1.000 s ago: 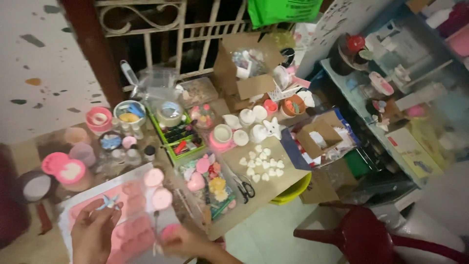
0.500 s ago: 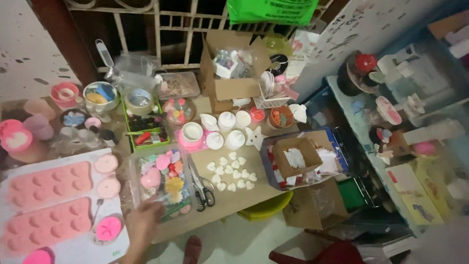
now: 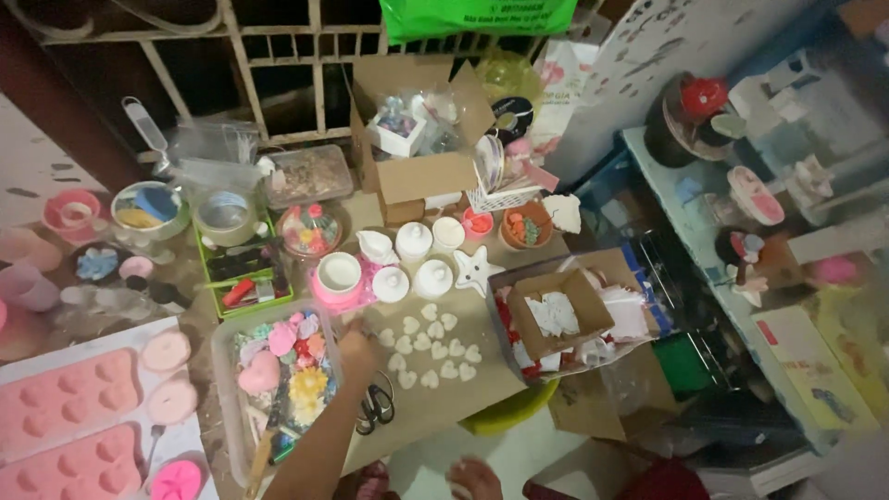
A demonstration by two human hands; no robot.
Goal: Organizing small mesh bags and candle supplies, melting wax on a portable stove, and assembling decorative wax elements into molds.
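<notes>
1. White plaster hearts (image 3: 428, 350) lie loose on brown cardboard; I see one hand (image 3: 356, 350) reaching beside them, and cannot tell whether its grip is open or closed.
2. Left of it, a clear tray (image 3: 225, 389) holds glossy cast flowers; scissors (image 3: 375, 407) lie just below.
3. Pink silicone moulds (image 3: 60, 400) are filled; the hearts are unsorted.

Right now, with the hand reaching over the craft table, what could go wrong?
The reaching hand, which side unclear, sits between the clear tray of coloured shapes and the small white hearts; a sweep could scatter the hearts. The scissors lie close under the forearm and might get knocked. The view is blurred, so its grip is unreadable.
</notes>
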